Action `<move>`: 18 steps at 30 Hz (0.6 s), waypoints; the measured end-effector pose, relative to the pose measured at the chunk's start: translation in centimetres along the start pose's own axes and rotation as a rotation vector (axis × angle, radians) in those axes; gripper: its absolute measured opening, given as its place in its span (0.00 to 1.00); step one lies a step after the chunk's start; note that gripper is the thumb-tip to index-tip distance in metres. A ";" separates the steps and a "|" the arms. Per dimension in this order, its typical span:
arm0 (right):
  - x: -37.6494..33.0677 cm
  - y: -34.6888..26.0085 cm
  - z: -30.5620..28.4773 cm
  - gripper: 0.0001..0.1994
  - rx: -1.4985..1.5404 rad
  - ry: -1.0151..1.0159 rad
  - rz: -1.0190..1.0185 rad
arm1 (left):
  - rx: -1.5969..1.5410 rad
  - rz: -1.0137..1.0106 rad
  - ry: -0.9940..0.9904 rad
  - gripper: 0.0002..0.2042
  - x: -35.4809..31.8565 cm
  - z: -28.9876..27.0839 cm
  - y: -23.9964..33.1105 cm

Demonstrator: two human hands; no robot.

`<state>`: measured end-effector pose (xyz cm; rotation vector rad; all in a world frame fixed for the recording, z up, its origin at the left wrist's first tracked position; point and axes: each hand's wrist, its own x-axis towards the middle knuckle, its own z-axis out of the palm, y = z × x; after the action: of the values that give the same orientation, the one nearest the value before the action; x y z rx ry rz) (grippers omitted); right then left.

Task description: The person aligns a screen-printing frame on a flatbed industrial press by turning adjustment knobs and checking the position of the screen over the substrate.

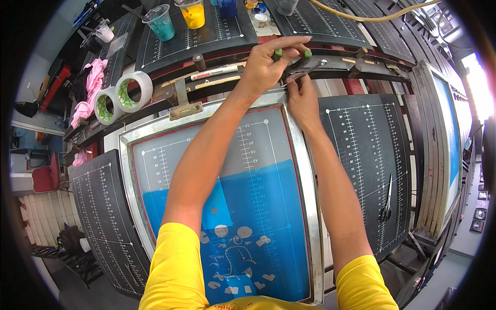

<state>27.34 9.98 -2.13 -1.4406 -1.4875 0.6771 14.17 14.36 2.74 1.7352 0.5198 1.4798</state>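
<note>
My left hand (pixel 266 67) is closed around a tool with a bright green handle (pixel 308 53), its working end hidden. Just below, my right hand (pixel 302 98) has its thumb and fingers closed at the lower end of a slim metal tool with a rounded tip (pixel 323 62), like a spanner. Both hands are at the far rim of a screen-printing frame (pixel 306 170), beside its mounting bar. The frame's mesh is blue over its nearer part, with a scooter-like design (pixel 237 258) left pale in it. Through the mesh shows a dark platen with white rulers.
A metal clamp (pixel 186 109), two tape rolls (pixel 133 92) and a marker (pixel 214 73) lie along the bar. Cups of teal ink (pixel 163 30) and yellow ink (pixel 194 15) stand beyond. Scissors (pixel 387 204) rest on the right platen (pixel 356 170). Another frame (pixel 445 139) stands farther right.
</note>
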 end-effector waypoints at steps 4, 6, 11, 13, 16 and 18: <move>0.2 0.7 0.1 0.10 0.019 -0.007 0.012 | -0.098 -0.103 0.012 0.17 0.4 0.2 0.0; 0.2 0.6 0.2 0.11 0.015 -0.003 -0.004 | -0.159 -0.126 0.017 0.18 0.4 0.4 0.1; 0.1 0.3 0.0 0.13 0.032 -0.036 0.052 | -0.109 -0.171 -0.173 0.19 0.9 -0.2 0.2; 0.2 0.5 -0.1 0.13 0.048 -0.022 0.042 | -0.119 -0.156 -0.188 0.18 1.2 0.1 0.3; 0.2 0.5 0.0 0.13 0.021 -0.015 0.036 | -0.127 -0.119 -0.177 0.18 2.0 0.3 -0.2; 0.2 0.8 0.2 0.13 0.038 -0.009 0.022 | -0.139 -0.112 -0.176 0.19 2.4 0.7 -0.4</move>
<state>27.57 10.37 -2.84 -1.4291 -1.4596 0.7223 15.47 16.19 3.99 1.6799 0.4047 1.2420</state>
